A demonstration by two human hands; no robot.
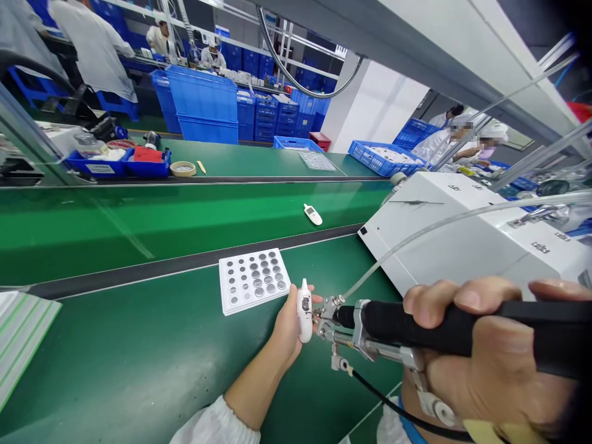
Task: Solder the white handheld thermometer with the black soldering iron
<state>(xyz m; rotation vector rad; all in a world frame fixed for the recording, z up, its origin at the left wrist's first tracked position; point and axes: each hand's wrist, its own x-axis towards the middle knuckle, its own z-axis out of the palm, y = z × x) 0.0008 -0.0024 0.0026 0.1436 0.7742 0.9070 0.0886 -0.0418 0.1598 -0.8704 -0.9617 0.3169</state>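
**Driver tip at the small white device, just off the battery tray**

Landmark: the white battery tray (253, 280) on the green bench (115, 364). All places below are rel. to it.

Our left hand (287, 320) sits just below-right of the tray, fingers closed round a small white device (304, 310), prob. a handheld thermometer, held upright w/ its narrow tip up. Our right hand (485, 351) is further right of the tray, wrapped tight on the black grip of an electric screwdriver (370, 327). Its metal nose points left and meets the device's side; whether the bit is seated we can't tell. A clear hose (439, 227) runs up from the nose, a black cable (388, 401) drops below it.

Handling, as we judge it: the device looks light, stiff, smooth plastic, so apt to slip or twist under driver torque. Best held by the long edges around mid-body, thumb and fingers opposite, clear of the nose. The driver looks much heavier, nose-loaded; a full-fist grip on the black barrel suits it.

Around: the tray holds coin cells in most pockets, some look empty. Above-right of the tray, on the belt (139, 222), lies a second white device (313, 214). Right of the tray stands a white machine housing (462, 246). Far above it, blue crates (203, 102) and other workers in white coats.
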